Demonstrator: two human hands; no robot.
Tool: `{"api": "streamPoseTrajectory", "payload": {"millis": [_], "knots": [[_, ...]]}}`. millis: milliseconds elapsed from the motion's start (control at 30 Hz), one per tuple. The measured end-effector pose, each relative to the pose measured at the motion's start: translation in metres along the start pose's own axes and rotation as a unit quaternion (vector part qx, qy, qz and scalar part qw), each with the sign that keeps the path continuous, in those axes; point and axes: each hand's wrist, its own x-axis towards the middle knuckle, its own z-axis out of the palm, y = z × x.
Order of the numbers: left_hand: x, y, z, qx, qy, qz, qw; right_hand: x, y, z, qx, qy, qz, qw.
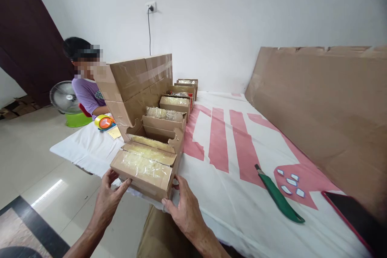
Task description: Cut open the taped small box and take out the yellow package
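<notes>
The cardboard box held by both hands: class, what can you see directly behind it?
Behind the nearest box, held by the left hand and right hand, a row of similar open boxes runs back beside a tall taped carton. Clear film covers their contents, which cannot be identified.

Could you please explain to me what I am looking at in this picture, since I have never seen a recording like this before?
There is no machine here: the one picture comes from a camera worn on a person's head, looking forward and down at their own bare hands. The left hand and the right hand grip the two near corners of a small cardboard box wrapped in clear tape, at the edge of a table covered with a white and pink cloth. Behind it, more boxes stand in a row, beside a large carton. To the right lie a green knife and a dark phone, and a big cardboard sheet leans against the wall. At the far left another person sits by a tape roll and a fan.
</notes>
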Motion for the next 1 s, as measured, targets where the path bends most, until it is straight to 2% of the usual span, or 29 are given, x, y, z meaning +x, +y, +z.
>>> {"api": "streamPoseTrajectory", "payload": {"millis": [233,567,867,1000], "knots": [[0.015,-0.002,0.022,-0.019,-0.015,0.021,0.999,0.024,0.005,-0.014,0.017,0.002,-0.013,1.0],[0.048,-0.006,0.053,-0.011,-0.015,0.068,0.998,0.058,0.015,-0.026,0.039,-0.007,0.021,0.999],[0.095,-0.005,0.094,-0.036,-0.011,0.091,0.995,0.114,0.024,-0.034,0.035,-0.028,0.053,0.998],[0.108,-0.001,0.102,-0.035,0.004,0.091,0.995,0.134,0.023,-0.034,0.028,-0.039,0.061,0.997]]}}
